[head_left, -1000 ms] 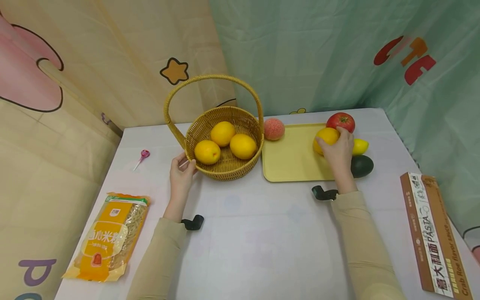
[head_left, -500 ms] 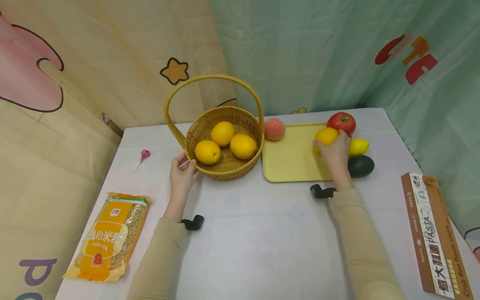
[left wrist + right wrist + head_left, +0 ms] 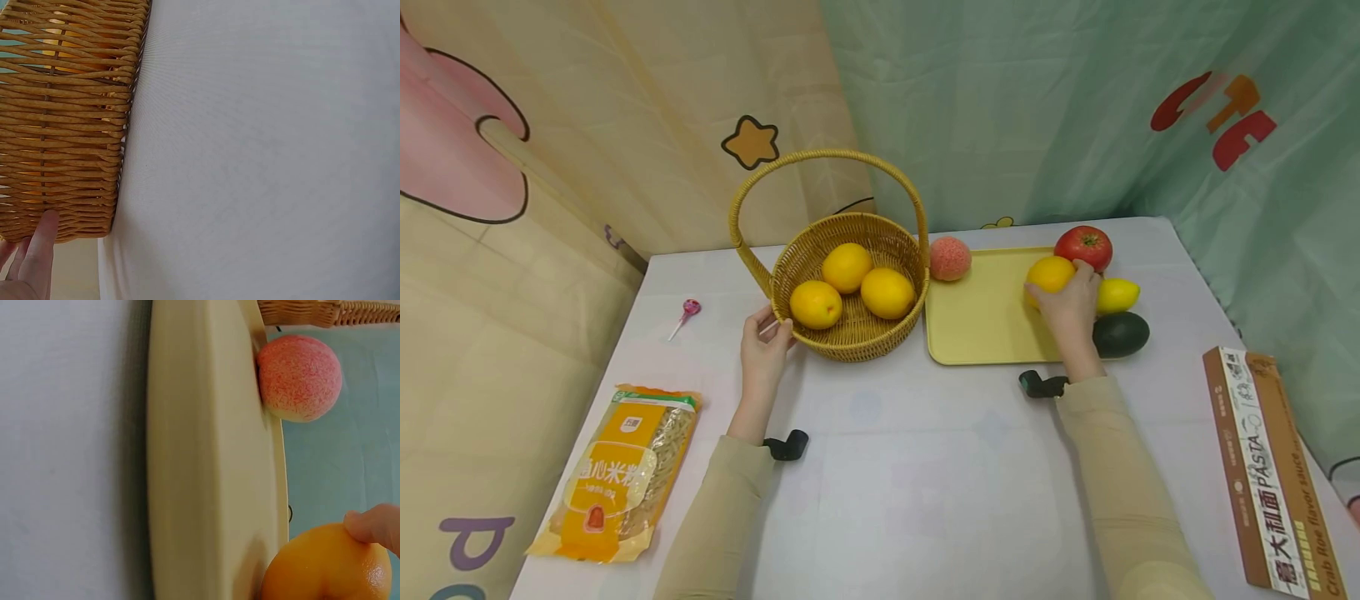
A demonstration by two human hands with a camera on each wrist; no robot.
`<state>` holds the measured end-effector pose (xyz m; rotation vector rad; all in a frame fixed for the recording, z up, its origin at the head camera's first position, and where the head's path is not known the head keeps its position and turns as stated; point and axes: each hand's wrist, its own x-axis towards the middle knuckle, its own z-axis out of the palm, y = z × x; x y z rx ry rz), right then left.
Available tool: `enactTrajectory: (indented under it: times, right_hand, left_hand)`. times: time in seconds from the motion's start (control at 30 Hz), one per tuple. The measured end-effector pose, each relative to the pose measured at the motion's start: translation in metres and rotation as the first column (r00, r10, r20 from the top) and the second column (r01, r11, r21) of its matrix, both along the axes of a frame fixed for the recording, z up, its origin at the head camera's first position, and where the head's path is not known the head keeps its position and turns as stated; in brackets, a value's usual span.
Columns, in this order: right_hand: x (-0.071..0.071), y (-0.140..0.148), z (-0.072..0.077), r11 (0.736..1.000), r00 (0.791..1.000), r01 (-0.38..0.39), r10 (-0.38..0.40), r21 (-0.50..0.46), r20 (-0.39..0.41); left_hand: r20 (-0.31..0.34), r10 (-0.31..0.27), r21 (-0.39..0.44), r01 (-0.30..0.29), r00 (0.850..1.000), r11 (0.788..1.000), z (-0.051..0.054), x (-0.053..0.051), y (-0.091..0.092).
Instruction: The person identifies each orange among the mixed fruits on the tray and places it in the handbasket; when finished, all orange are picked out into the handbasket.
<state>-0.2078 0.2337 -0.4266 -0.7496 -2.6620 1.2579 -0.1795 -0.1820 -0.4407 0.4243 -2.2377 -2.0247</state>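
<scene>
A woven basket [image 3: 857,346] with a tall arched handle holds three yellow-orange oranges [image 3: 887,293]. My left hand [image 3: 762,354] holds its left side; in the left wrist view the thumb [image 3: 42,250] lies against the woven wall, with other fingertips partly hidden behind. My right hand [image 3: 1072,308] grips another orange [image 3: 1048,279] at the right end of a pale yellow tray [image 3: 985,317]. In the right wrist view, a digit presses on top of that orange [image 3: 319,565]; whether it touches the tray is unclear. A pink peach [image 3: 951,258] sits at the tray's back-left corner.
Around the tray's right end are a red apple-like fruit [image 3: 1083,247], a lemon [image 3: 1118,296] and a dark green avocado [image 3: 1122,335]. A pasta box [image 3: 1273,467] lies far right. At left are a lollipop [image 3: 687,315] and a noodle bag [image 3: 617,475].
My right hand has shifted slightly left, its grip on the orange kept. More of the lemon and avocado shows. My left hand and the basket have stayed put.
</scene>
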Motion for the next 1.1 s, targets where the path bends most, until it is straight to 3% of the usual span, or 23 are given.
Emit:
enactTrajectory:
  times: [0.23,0.53,0.83,1.1]
  right_hand:
    - [0.007,-0.009,0.009,0.999,0.997,-0.034,0.031,-0.037,-0.071]
    - [0.021,-0.042,0.039,0.988,0.975,-0.147,0.137,-0.044,-0.177]
    - [0.028,-0.081,0.055,0.948,0.92,-0.312,0.284,-0.068,-0.268]
    - [0.025,-0.119,0.062,0.874,0.856,-0.471,0.418,-0.124,-0.306]
  left_hand:
    - [-0.006,-0.001,-0.016,0.001,1.0,1.0,-0.001,-0.001,0.0]
    - [-0.008,0.001,-0.016,-0.001,1.0,1.0,0.001,0.0,0.0]
    - [-0.006,0.001,-0.022,-0.002,1.0,1.0,0.0,-0.001,0.0]
    - [0.0,0.012,-0.034,-0.012,1.0,0.999,-0.001,-0.001,0.0]
